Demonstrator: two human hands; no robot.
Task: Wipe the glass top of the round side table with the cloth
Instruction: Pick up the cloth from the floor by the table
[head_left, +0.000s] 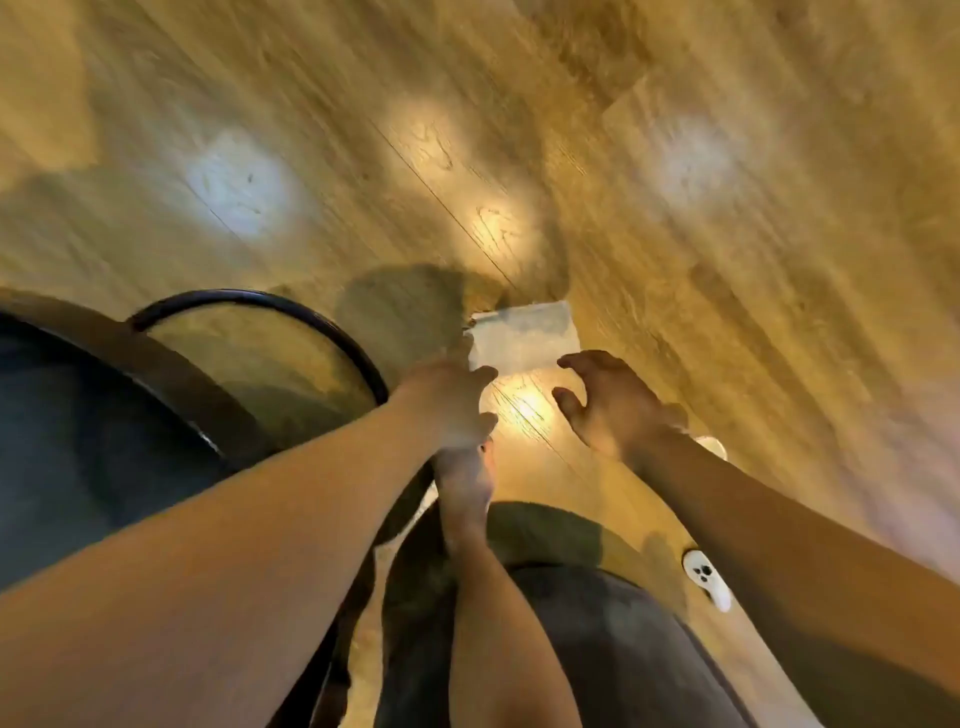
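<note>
Near mid-frame, fingers of the left hand (452, 395) against the left edge of the pale cloth (524, 338), grip too blurred to tell; right hand (608, 405) just beside, fingers spread, holding nothing. Left of centre, round side table (249, 353), glass top apart from the cloth: wiping apparently not yet begun. Table's near edge hidden behind the forearm; white object (706, 577) at lower right unclear.

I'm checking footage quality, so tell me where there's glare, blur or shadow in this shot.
Head view: bright glare patches on the wood floor; motion blur smears the floor grain and the left hand holding the cloth; the right hand looks slightly sharper; a dark shadow lies left of the cloth.
</note>
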